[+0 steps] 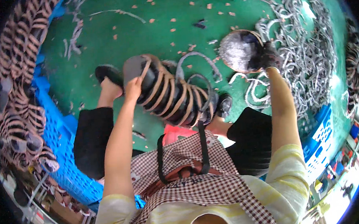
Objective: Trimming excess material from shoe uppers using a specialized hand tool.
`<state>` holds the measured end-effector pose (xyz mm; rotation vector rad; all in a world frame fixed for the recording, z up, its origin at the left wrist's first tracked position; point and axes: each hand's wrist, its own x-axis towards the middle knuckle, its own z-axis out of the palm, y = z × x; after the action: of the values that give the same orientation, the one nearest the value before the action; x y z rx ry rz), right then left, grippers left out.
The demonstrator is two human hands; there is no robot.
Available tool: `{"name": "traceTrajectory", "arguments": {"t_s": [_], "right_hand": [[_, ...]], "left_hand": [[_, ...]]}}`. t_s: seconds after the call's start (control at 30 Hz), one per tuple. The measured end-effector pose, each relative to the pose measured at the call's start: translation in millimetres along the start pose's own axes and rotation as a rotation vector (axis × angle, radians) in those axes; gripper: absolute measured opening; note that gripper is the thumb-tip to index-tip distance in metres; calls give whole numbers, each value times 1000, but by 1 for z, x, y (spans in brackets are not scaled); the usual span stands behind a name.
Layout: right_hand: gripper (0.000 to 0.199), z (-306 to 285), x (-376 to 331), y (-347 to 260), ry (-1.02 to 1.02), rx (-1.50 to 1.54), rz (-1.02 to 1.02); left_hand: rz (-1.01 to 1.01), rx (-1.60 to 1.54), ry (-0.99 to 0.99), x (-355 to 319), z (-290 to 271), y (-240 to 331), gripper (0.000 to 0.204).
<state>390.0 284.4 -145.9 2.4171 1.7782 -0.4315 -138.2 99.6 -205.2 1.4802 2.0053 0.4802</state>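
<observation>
Your bare left hand (133, 90) has its fingers closed on the tan rim at the far-left end of a long, ridged stack of black, rounded pieces with tan edges (168, 94). The stack lies between your feet on the glossy green floor (101, 47). Your right hand, in a dark glove (271, 57), is at the right edge of a round, black, tan-rimmed piece with a pale glare (239, 51), right of the stack; glove and piece blur together, so you can't tell if it's clenched.

Risks: pull that left rim too hard and the stack could bend or come apart; the heap of curled grey strips (304, 71) at right could snag the glove or the round piece.

Stack's long axis: diagonal, far left to near right, grey end face toward far left. Round piece: broad face up.
</observation>
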Motion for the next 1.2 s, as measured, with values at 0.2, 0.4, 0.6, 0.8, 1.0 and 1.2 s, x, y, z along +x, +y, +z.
{"name": "traceTrajectory", "arguments": {"t_s": [0.2, 0.4, 0.6, 0.8, 1.0, 1.2], "right_hand": [[37, -25, -6, -13, -27, 107, -264], [43, -103, -76, -100, 6, 294, -625], [45, -162, -183, -121, 245, 470, -984], [56, -199, -251, -103, 261, 165, -1383], [52, -202, -289, -99, 504, -64, -1456], [45, -215, -313, -93, 332, 161, -1249]], "left_hand": [[253, 243, 246, 10, -16, 105, 27], [529, -415, -148, 5, 55, 275, 51], [112, -819, -349, -17, 6, 311, 36], [-151, -1419, -605, -63, -91, 292, 35], [-93, -1449, -585, -98, -121, 311, 29], [-9, -1556, -793, -101, -95, 278, 25]]}}
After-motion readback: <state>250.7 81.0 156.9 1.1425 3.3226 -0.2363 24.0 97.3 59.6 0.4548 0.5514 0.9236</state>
